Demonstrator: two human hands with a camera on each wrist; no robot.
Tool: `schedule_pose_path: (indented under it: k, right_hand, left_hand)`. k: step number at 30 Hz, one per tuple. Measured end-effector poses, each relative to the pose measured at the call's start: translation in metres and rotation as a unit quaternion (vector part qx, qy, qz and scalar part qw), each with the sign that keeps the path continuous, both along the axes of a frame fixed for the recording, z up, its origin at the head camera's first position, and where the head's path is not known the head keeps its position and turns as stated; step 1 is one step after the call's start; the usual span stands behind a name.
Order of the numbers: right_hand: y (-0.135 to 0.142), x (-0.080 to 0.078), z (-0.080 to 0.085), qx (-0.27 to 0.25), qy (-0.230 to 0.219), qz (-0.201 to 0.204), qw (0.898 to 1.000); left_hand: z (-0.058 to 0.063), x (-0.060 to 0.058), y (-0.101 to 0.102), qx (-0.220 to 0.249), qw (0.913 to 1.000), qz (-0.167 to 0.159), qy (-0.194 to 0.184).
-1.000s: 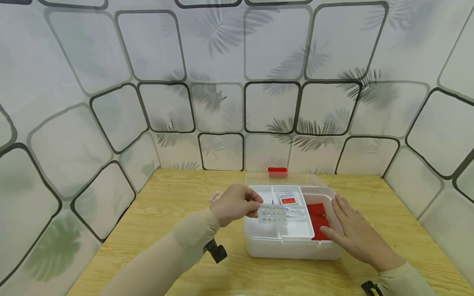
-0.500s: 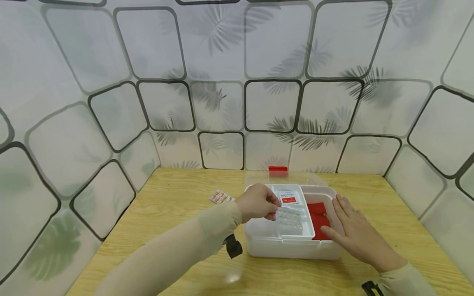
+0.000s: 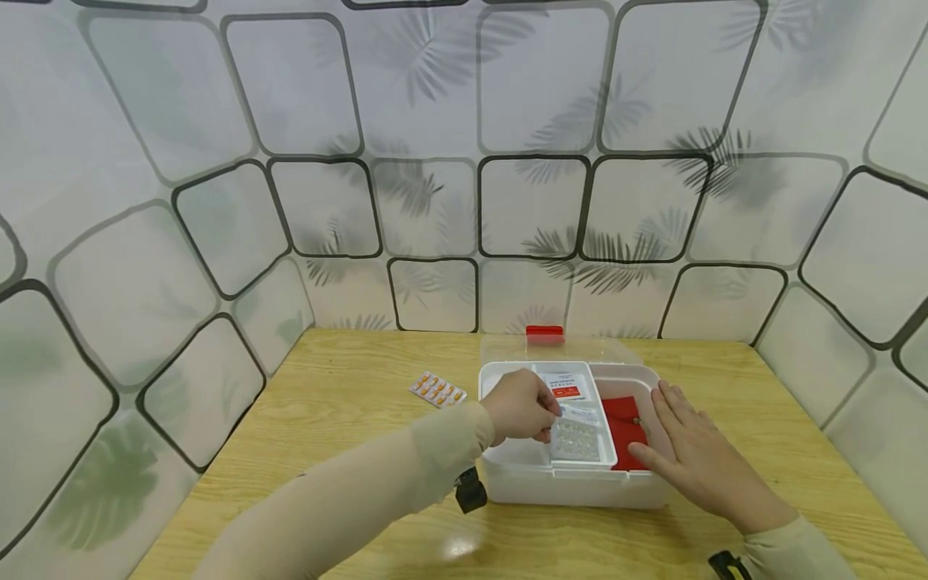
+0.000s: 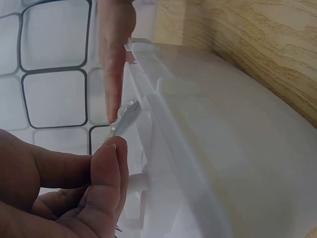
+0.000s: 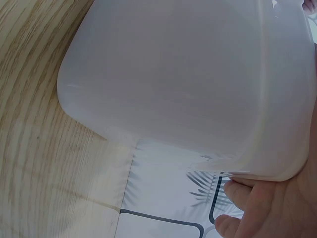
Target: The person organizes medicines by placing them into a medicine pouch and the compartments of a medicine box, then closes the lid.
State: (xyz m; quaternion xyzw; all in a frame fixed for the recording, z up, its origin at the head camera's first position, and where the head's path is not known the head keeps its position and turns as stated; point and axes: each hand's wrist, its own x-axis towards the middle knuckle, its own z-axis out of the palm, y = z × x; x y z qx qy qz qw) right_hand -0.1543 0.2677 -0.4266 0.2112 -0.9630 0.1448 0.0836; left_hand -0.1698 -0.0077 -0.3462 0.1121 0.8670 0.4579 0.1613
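My left hand (image 3: 520, 408) pinches one edge of a clear blister pack (image 3: 576, 440) between thumb and fingers. The pack lies over the front right compartment of a white tray (image 3: 511, 449); in the left wrist view its silvery edge (image 4: 125, 118) tilts down past the tray's rim. This tray sits in the left part of a white plastic box (image 3: 573, 490). Against the box's right rim rests my right hand (image 3: 706, 463), fingers straight. A red pouch (image 3: 622, 431) lies in the box beside the tray. The right wrist view shows the fingers (image 5: 267, 208) at the box's outer wall.
A blister pack of orange pills (image 3: 438, 390) lies on the wooden table (image 3: 362, 362) left of the box. A white and red packet (image 3: 565, 387) sits in the tray's back right compartment. The clear lid with its red latch (image 3: 544, 335) is folded open behind.
My left hand has moved right and lowered the clear blister pack into the tray's front right compartment. The orange pill pack has come into full view. My right hand stays put.
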Motion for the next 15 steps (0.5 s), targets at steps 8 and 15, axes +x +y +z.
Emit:
schedule_pose_path:
  k: [8,15]
  right_hand:
    - [0.0004,-0.0007,-0.0019,0.002,0.001,0.0,1.0]
    - [-0.0001,-0.0001,-0.0015,-0.003,-0.004,0.001,1.0]
  left_hand:
    - [-0.0023,0.0001,0.0012,-0.075,0.9951,-0.028,0.059]
    - [-0.0034,-0.0018,0.0022,-0.191,0.9655,-0.074,0.161]
